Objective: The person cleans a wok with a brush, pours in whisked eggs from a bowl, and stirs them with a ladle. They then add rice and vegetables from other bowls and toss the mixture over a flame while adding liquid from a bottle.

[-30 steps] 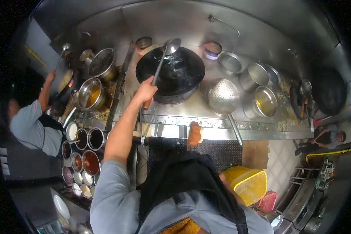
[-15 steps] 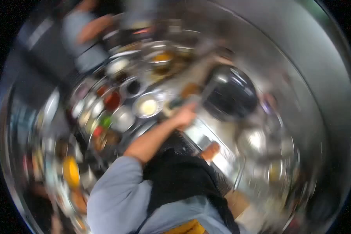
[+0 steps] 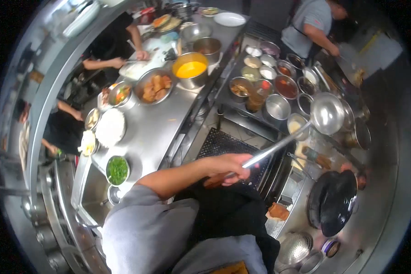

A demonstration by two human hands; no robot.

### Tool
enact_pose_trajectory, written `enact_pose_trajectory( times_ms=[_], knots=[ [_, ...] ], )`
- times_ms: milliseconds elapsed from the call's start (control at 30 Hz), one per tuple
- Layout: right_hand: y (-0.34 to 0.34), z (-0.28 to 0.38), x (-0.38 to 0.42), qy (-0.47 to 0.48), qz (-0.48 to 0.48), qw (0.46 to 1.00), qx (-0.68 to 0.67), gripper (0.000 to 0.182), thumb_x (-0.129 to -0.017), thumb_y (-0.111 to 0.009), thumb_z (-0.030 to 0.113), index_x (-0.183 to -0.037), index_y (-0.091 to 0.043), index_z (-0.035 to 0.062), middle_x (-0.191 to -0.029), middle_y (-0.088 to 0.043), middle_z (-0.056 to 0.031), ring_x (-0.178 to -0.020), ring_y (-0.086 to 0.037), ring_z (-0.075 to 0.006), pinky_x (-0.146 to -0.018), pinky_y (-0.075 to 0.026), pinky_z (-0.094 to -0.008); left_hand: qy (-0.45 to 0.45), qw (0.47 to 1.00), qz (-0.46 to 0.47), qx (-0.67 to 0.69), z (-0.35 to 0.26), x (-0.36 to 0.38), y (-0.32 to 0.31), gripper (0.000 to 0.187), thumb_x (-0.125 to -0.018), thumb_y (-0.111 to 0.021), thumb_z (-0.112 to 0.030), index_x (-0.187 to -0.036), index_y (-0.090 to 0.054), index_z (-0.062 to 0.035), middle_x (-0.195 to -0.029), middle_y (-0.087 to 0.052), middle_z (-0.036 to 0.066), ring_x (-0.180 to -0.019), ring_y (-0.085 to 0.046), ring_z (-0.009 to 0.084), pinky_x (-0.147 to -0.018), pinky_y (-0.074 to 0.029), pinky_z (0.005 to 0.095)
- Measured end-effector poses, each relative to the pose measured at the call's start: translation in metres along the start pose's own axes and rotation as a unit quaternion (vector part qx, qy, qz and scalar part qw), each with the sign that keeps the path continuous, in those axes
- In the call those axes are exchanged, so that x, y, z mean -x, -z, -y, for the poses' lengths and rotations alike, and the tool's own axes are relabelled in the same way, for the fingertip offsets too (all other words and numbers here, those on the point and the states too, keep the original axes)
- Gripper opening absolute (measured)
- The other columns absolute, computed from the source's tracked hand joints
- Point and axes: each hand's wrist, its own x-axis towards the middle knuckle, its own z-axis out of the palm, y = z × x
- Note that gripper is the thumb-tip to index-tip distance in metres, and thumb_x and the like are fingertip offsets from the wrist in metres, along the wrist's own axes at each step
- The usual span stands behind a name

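My left hand point(image 3: 230, 169) is closed around the handle of a long metal ladle point(image 3: 327, 113); its wooden end sticks out behind my fist. The ladle's round bowl hangs over the near edge of a group of seasoning containers, close to a bowl of pale contents point(image 3: 297, 124) and an empty-looking metal pot point(image 3: 277, 107). To the right, on the stove, sits a black wok point(image 3: 338, 201), apart from the ladle. My right hand is not in view.
A steel counter point(image 3: 157, 132) on the left bears a pot of yellow liquid point(image 3: 191, 69), a bowl of brown chunks point(image 3: 155, 86) and chopped greens point(image 3: 118, 171). Co-workers stand beyond. A perforated strainer point(image 3: 297, 246) and a brown cloth point(image 3: 277, 212) lie near the stove.
My view has swung left, bringing the counter and co-workers into sight. The ladle has gone from at or over the wok to the seasoning containers, still in my left hand.
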Motion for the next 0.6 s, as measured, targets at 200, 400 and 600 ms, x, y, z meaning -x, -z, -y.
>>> enact_pose_trajectory(
  times_ms=[200, 400, 600],
  knots=[
    [0.077, 0.064, -0.019, 0.039, 0.077, 0.979, 0.182, 0.019, -0.085, -0.057, 0.012, -0.093, -0.07, -0.0002, -0.096, -0.069, -0.0244, -0.092, -0.067, -0.0378, -0.084, -0.052, -0.0436, -0.081, 0.977, -0.196, 0.023, 0.007, 0.107, 0.015, 0.047, -0.085, -0.054, -0.004, -0.128, -0.036, -0.0077, -0.064, -0.043, 0.001, -0.039, -0.04, 0.0085, -0.035, -0.035, 0.0228],
    [0.147, 0.16, -0.113, 0.349, -0.162, 0.906, -0.177, 0.016, -0.091, -0.06, 0.017, -0.089, -0.063, 0.0012, -0.073, -0.065, -0.0134, -0.064, -0.063, -0.0256, -0.063, -0.05, -0.0378, -0.156, 0.935, -0.307, 0.085, 0.004, 0.173, 0.034, 0.051, -0.082, -0.05, 0.001, -0.13, -0.036, -0.0068, -0.06, -0.041, 0.0, -0.038, -0.04, 0.0091, -0.035, -0.035, 0.024],
    [0.192, 0.382, -0.262, 0.259, -0.033, 0.746, -0.613, 0.011, -0.093, -0.063, 0.023, -0.093, -0.059, 0.0121, -0.069, -0.054, 0.002, -0.057, -0.049, -0.0085, -0.047, -0.04, -0.0254, -0.187, 0.9, -0.379, 0.107, -0.017, 0.215, 0.07, 0.048, -0.083, -0.05, 0.0, -0.13, -0.04, -0.0054, -0.059, -0.04, 0.0, -0.036, -0.039, 0.0092, -0.034, -0.033, 0.0237]
  ],
)
